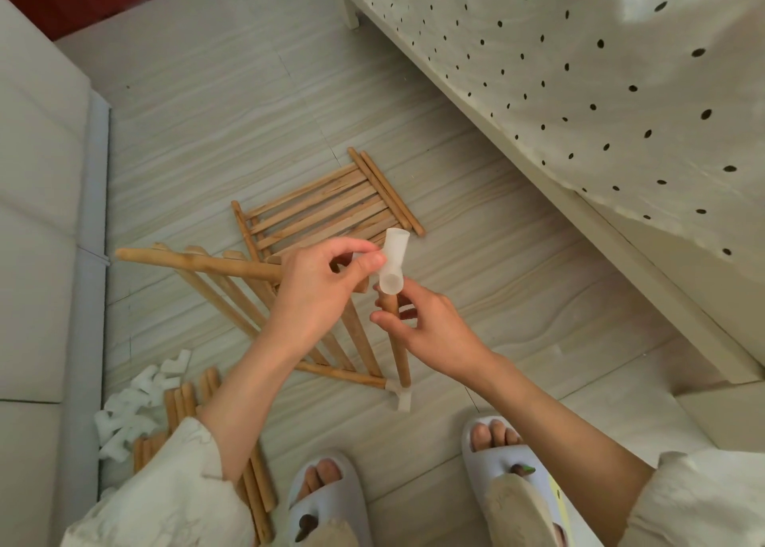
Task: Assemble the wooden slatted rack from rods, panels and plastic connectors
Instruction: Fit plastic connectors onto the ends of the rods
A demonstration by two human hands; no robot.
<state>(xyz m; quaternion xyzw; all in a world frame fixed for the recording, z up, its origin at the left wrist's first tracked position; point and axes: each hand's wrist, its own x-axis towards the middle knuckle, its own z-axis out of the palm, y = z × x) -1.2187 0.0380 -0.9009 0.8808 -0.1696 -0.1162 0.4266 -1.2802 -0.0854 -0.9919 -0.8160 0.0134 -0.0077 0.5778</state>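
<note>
Left hand (314,285) pinches the connector (392,265), right hand (430,331) grips the rod (397,352) just below: I'd keep them lined up and twist down.

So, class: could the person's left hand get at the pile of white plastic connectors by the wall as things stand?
Probably not yet: the left hand pinches a connector over the upright rod. Nothing covers the pile, so once freed, likely yes.
</note>
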